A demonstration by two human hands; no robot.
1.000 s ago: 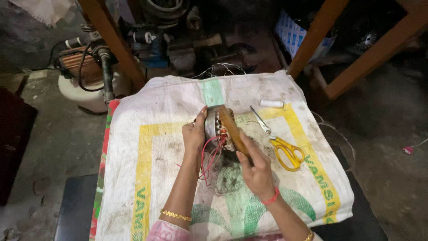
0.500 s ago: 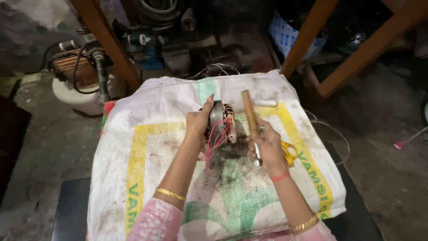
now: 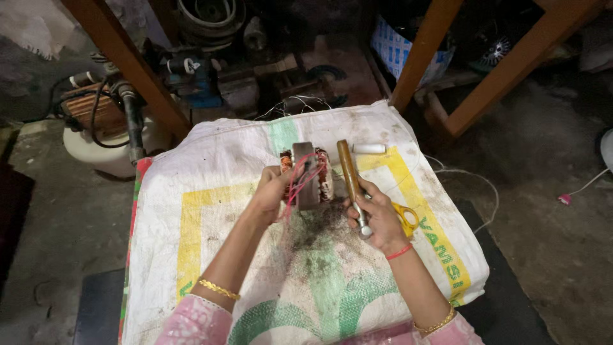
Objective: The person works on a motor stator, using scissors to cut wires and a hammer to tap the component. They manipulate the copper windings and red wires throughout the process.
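**Head view: two hands, a motor part and a wooden tool**

Head view: the left hand (image 3: 271, 191) has its grip closed around a motor part (image 3: 305, 174), a grey metal block with copper wire coils and thin red wires (image 3: 295, 188) hanging off it. The part stands on edge on a white sack (image 3: 211, 166) spread over the desk. The right hand (image 3: 377, 220) has its grip closed around a tool with a wooden handle (image 3: 348, 169), and the handle points up and away, just beside the motor part. Yellow scissors (image 3: 407, 219) lie under the right hand, partly hidden. A small white roll (image 3: 369, 149) lies near the top of the handle. Dark dirt (image 3: 316, 230) sits on the sack between the hands.

The part could tip, because only one hand steadies it. The tool could bump the thin wires and break them. The scissors sit very close and could poke the hand.
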